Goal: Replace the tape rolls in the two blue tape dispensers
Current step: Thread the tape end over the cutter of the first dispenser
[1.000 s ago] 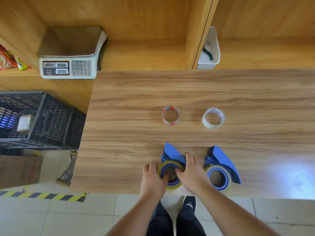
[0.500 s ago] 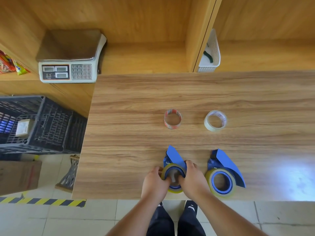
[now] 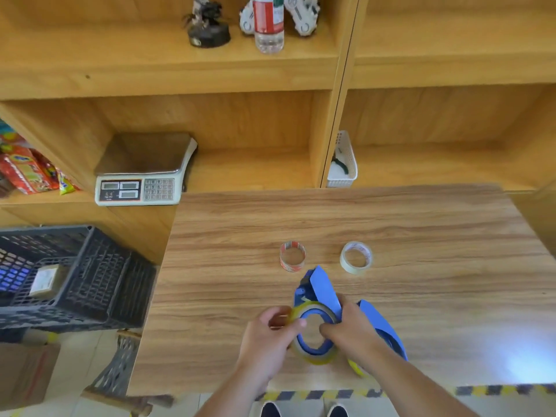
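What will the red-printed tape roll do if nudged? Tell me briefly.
The red-printed roll stands on the table with its open core showing, apparently tilted, so a nudge may well tip it or set it rolling. Its wall looks thin, so it is probably light and would slide easily. It could squash slightly under a firm pinch.
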### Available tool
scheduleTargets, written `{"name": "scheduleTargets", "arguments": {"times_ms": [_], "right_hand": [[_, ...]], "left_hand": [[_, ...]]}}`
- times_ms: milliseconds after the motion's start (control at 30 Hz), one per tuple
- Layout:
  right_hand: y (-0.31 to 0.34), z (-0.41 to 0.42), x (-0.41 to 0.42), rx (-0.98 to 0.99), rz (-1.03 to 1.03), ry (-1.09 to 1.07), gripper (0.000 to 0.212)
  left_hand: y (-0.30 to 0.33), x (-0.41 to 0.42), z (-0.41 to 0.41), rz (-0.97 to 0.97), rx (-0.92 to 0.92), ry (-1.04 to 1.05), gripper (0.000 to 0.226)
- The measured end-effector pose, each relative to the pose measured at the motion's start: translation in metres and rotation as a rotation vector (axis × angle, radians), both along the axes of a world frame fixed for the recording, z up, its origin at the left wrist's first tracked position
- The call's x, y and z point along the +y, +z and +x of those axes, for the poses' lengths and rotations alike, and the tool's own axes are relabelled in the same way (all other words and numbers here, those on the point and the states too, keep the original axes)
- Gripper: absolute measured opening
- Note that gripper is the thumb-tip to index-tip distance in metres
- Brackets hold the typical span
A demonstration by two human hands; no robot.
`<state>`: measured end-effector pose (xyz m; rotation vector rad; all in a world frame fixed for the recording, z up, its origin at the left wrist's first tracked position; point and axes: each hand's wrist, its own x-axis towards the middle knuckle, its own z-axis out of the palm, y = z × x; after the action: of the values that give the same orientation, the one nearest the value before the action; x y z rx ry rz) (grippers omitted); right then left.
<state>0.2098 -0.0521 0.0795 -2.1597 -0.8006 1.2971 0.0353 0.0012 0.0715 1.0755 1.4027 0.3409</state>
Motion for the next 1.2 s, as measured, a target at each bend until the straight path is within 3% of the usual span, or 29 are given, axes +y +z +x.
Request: {"name": "scheduleTargets", "arguments": {"times_ms": [233,467,567,733,933,1033,1200], "right_hand": [[0.064,0.008,-0.001,0.241,0.247,-0.175,0.021],[0.12,0.008,-0.01,0.367,0.514,-0.327,0.018],[0.137,0.013,-0.015,0.43,0.568,-0.318,0.028],[0.157,0.011,-0.019,0.521,0.712,-0.312,0.01],[0.169,0.009,-0.028,0.714,0.731,-0.409,0.013],[0.173,0.019,-0.035,0.781,0.681,-0.312,0.013],[0.182,0.039,-0.045,0.784,0.542,-0.167,0.051]], "left_hand": [[0.082,-0.008,0.021,0.271,-0.062,0.026,0.022],[0.141,-0.012,0.031,0.462,-0.088,-0.02,0.033],[0.161,-0.013,0.03,0.542,-0.111,-0.058,0.03],[0.182,-0.034,0.04,0.66,-0.201,0.079,0.034],[0.189,-0.055,0.046,0.807,-0.225,0.176,0.043],[0.196,-0.054,0.041,0.835,-0.218,0.055,0.04],[0.24,-0.03,0.02,1.005,-0.106,-0.45,0.021]]}}
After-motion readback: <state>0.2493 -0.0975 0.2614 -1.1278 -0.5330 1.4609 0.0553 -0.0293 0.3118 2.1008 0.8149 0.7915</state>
